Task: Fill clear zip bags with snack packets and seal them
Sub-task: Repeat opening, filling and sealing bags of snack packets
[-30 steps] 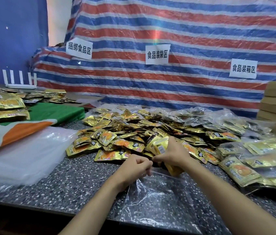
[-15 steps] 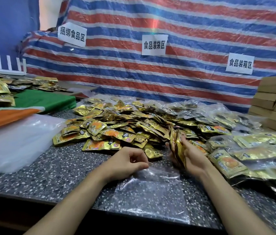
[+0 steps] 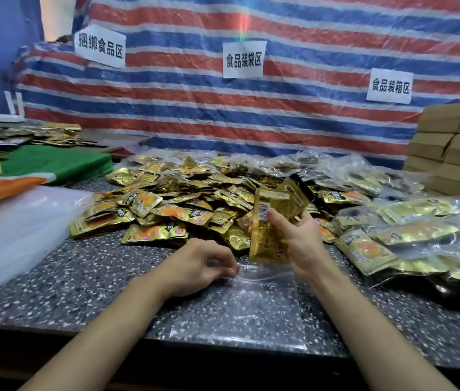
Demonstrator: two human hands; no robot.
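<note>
We're looking down at a dark, speckled stone worktop (image 3: 68, 283), glossy and flecked with white. Flat on it, right at the near edge, lies the clear zip bag (image 3: 240, 309), a thin rectangle of crinkled film that catches the light and lets the speckle show through.

The left hand (image 3: 200, 266) sits at the bag's upper left corner. Its fingers are curled in and the fingertips pinch the film at the mouth.

The right hand (image 3: 302, 244) is raised just above the mouth of the bag. Its thumb and fingers are wrapped round a bundle of snack packets (image 3: 271, 221). They're flat gold foil sachets, shiny and slightly creased, held upright and fanned a little at the top. The lower end of the bundle hangs over the bag's opening; we can't tell whether it touches the film.

Behind the hands spreads a loose pile (image 3: 172, 204) of the same foil sachets, gold with orange print, overlapping at all angles. To the right are filled bags (image 3: 409, 232), clear and puffy, with gold showing through. On the left is a smooth, milky stack of plastic sheets (image 3: 11, 230), with green and orange cloth (image 3: 54, 165) beyond it. Plain brown cardboard boxes (image 3: 454, 148) are stacked at the far right. Across the back hangs a woven tarp (image 3: 251, 119) striped red, blue and white, carrying white paper signs (image 3: 244, 60).
</note>
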